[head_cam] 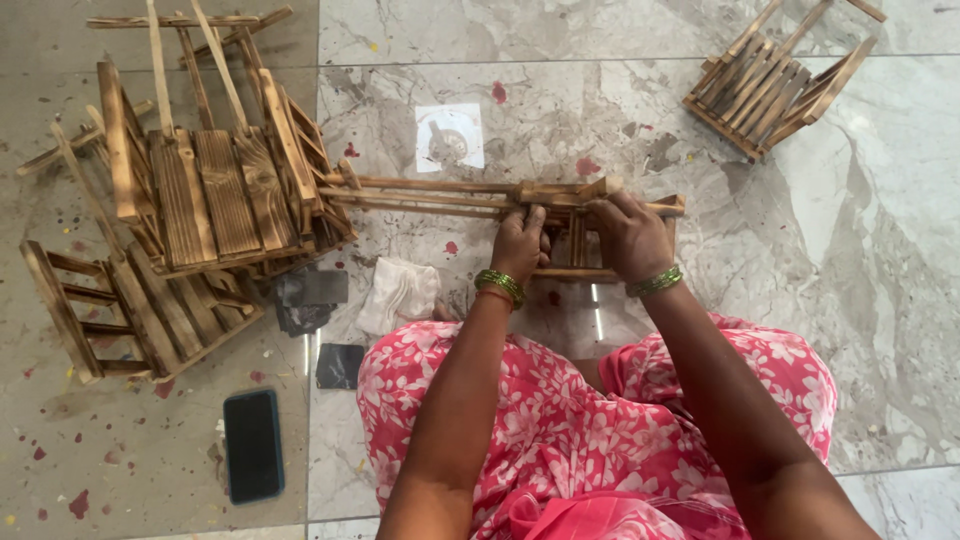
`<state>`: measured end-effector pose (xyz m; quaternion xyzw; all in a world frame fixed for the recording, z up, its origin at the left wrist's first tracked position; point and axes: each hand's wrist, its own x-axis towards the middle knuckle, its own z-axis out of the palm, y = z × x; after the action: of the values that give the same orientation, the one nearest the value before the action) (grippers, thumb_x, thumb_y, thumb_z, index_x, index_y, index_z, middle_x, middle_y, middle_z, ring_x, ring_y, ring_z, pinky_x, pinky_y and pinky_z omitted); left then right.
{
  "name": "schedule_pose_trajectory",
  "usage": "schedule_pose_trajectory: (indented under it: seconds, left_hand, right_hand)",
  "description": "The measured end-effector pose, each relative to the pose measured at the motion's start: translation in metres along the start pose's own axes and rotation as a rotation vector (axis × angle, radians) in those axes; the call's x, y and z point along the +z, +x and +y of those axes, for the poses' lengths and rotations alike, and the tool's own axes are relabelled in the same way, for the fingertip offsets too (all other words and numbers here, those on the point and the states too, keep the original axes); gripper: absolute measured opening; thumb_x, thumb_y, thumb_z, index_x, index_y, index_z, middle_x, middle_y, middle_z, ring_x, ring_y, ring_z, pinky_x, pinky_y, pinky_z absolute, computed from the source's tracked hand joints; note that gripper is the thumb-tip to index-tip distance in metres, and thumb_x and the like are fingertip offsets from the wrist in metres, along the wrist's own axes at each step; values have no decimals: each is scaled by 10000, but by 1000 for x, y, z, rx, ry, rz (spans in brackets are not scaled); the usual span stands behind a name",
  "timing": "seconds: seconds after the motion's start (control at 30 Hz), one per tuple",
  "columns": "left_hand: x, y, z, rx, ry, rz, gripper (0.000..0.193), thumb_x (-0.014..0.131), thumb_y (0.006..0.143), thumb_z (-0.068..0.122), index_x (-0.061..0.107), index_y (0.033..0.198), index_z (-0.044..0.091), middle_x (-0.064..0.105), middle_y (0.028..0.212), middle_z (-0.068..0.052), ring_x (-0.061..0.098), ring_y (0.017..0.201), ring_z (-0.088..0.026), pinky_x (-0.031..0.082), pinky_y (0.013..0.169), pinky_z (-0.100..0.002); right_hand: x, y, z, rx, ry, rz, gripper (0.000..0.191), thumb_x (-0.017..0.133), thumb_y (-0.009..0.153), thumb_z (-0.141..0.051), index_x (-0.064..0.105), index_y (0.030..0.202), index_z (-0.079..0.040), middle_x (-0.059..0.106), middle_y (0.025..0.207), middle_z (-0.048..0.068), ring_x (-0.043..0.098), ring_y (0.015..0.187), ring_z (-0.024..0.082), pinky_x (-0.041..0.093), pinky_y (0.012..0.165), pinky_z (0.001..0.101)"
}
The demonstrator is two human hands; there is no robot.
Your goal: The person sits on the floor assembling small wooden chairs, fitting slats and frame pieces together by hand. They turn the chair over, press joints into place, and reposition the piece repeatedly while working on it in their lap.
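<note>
A long frame of burnt-brown wooden slats lies across the marble floor in front of me. My left hand grips its right end from below, fingers curled around the slats. My right hand grips the same end beside it, fingers over a short block at the top. Both wrists wear green bangles. My arms reach out over my lap, which is covered in pink flowered cloth.
A pile of wooden slat pieces and a slatted rack stand at the left. Another slatted piece sits at the top right. A white cloth, dark cloth, black pad and phone lie near my left knee.
</note>
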<state>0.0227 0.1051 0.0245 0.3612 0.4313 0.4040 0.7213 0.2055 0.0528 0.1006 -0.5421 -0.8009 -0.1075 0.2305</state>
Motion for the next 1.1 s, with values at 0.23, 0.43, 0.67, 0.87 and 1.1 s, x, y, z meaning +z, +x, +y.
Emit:
schedule_pose_trajectory:
  seconds: [0.23,0.43,0.67,0.87,1.1]
  left_hand:
    - [-4,8,-7,45,138,109,339,622,1017,347,630,971,12,604,645,-39,553,473,-115,469,409,-277]
    - [-3,5,1,63,217,155,350,624,990,365,667,993,17,666,677,-46,599,477,-112,505,430,-284]
    - [3,4,4,54,260,164,363,615,1004,362,668,1014,3,662,650,-83,599,465,-139,492,438,-297]
    - [0,7,-1,114,243,156,343,629,993,357,675,1031,20,664,669,-48,612,487,-122,498,433,-294]
    - [-2,7,-7,106,229,145,339,630,998,358,678,1047,26,638,631,-49,580,457,-119,480,426,-286]
  right_hand:
    - [-5,-26,-22,8,187,-170,105,687,950,-93,738,1038,-67,711,929,70,689,803,203,609,700,338]
    - [2,15,-15,-72,37,25,145,656,920,-44,729,1043,-62,715,996,73,700,918,223,607,769,339]
    - [-3,-6,-30,-136,212,-141,87,673,990,-126,729,971,-62,711,912,46,658,800,144,599,703,267]
    - [3,22,-18,-192,55,-25,119,617,1042,-19,728,1044,-59,731,1004,39,669,866,138,603,750,259]
    - [-7,8,-30,-53,306,-44,92,659,971,-62,738,1016,-56,709,935,92,678,785,206,599,653,333]
